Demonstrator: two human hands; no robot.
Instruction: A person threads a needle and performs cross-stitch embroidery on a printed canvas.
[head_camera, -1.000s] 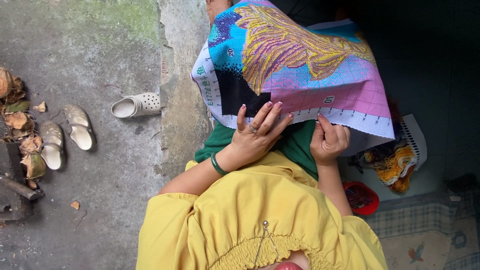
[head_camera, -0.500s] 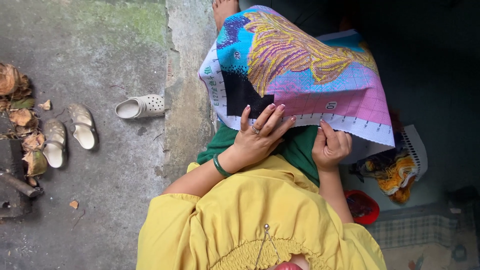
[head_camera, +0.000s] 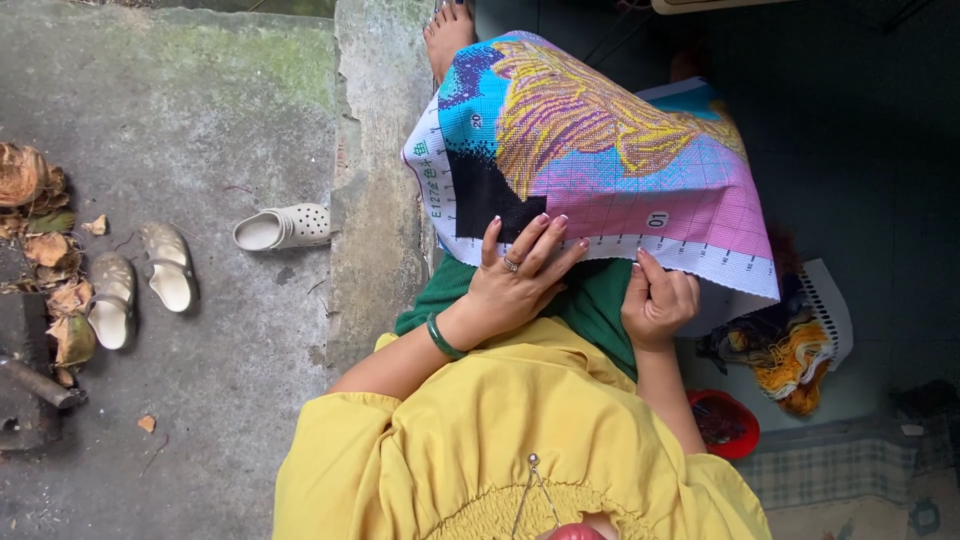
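A colourful cross-stitch cloth (head_camera: 600, 150), worked in yellow, pink, blue and black, is draped over my lap. My left hand (head_camera: 520, 275), with a ring and a green bangle, presses its spread fingers on the cloth's near edge by the black patch. Curled fingers of my right hand (head_camera: 660, 300) grip the same white gridded edge further right. I cannot tell whether it holds a needle. A yellow top and green garment show below the hands.
A white clog (head_camera: 285, 227), a pair of beige sandals (head_camera: 140, 285) and dry leaves (head_camera: 40, 200) lie on the concrete at left. A bare foot (head_camera: 447, 35) rests on the step. At right are a white basket of thread (head_camera: 800, 340) and a red bowl (head_camera: 725, 425).
The view has drifted, so the cloth's far end and a foot now show. Both hands stay on the cloth's near edge, with only small finger shifts.
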